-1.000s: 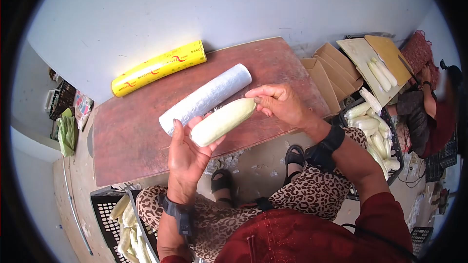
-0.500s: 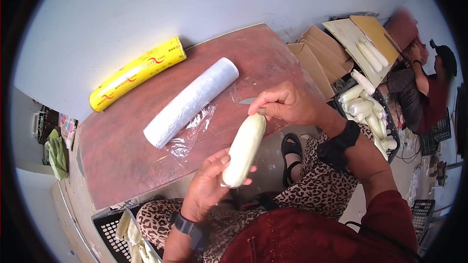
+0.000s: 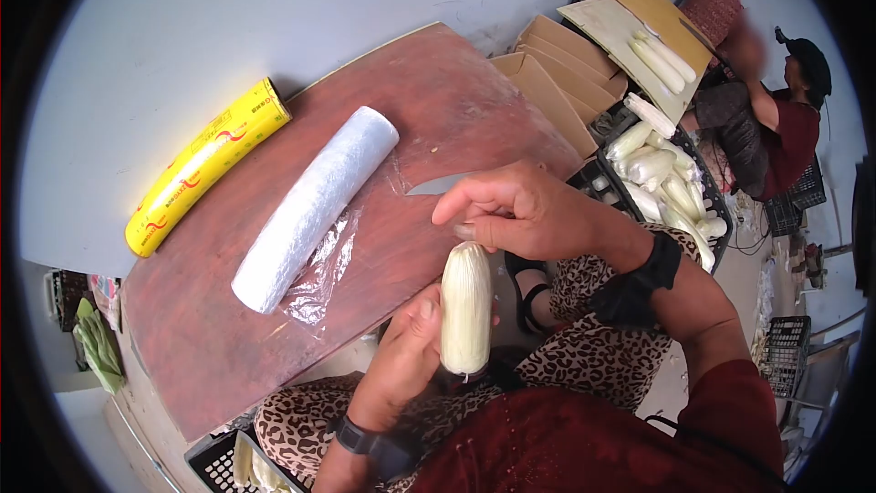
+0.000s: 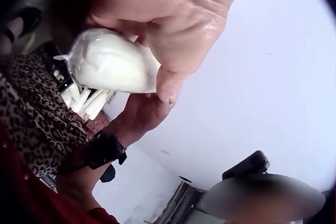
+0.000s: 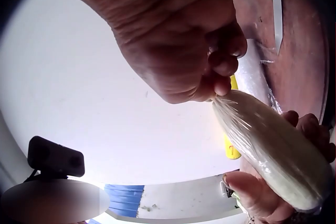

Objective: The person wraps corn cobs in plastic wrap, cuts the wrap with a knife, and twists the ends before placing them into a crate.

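A pale ear of corn (image 3: 466,310), its husk on and clear film drawn over it, stands nearly upright between my hands, over the lap. My left hand (image 3: 408,351) holds it from the side, thumb in front and fingers behind. At the top end, my right hand (image 3: 538,216) pinches the tip of the ear between thumb and fingers, as the right wrist view shows. The left wrist view shows the film-covered lower end of the ear (image 4: 107,62), with a small twist of film sticking out.
On the red-brown table (image 3: 210,338) lie a film roll (image 3: 315,210) with a loose end, a yellow-wrapped roll (image 3: 205,169) and a knife (image 3: 436,185). To the right stand cardboard boxes (image 3: 557,73) and a crate of corn (image 3: 671,183), with another person (image 3: 785,128) seated beyond.
The ear has swung from slanting over the table to nearly upright, closer to my body. My left hand has moved down and right with it. The head view has turned, baring the knife.
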A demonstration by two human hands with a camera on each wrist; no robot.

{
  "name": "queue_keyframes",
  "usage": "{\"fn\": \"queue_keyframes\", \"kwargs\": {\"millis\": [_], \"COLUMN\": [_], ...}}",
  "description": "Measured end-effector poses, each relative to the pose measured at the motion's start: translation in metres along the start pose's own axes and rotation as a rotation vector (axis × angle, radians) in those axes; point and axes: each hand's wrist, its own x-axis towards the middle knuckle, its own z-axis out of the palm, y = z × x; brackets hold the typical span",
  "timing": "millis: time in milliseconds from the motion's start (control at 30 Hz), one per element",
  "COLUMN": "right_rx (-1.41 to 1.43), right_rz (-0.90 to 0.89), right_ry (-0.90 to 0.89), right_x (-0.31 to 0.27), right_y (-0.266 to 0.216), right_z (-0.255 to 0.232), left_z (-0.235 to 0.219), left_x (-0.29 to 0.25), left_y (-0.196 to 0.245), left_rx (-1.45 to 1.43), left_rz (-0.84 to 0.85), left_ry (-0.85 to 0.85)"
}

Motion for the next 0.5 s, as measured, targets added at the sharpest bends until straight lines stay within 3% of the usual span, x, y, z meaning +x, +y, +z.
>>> {"fn": "queue_keyframes", "kwargs": {"millis": [133,233,333,433,500], "right_rx": [-0.004,-0.015,0.058,0.029,0.045], "right_rz": [0.011,0.045,0.093,0.167,0.173], "right_ry": [-0.032,-0.067,-0.091,-0.060,-0.068], "right_x": [-0.003,-0.002,0.001,0.004,0.006], "right_y": [-0.004,-0.007,-0.006,-0.002,0.002], "right_z": [-0.001,-0.002,0.005,0.012,0.013], "left_z": [-0.005,-0.022,-0.001,0.003,0.000], "left_x": [0.002,0.007,-0.001,-0.010,-0.008], "left_y": [0.002,-0.005,0.002,0.013,0.009], "left_rx": [-0.097,0.030,0.231,0.384,0.502], "left_rz": [-0.047,0.139,0.206,0.023,0.047], "left_ry": [-0.025,-0.078,0.073,0.109,0.122]}}
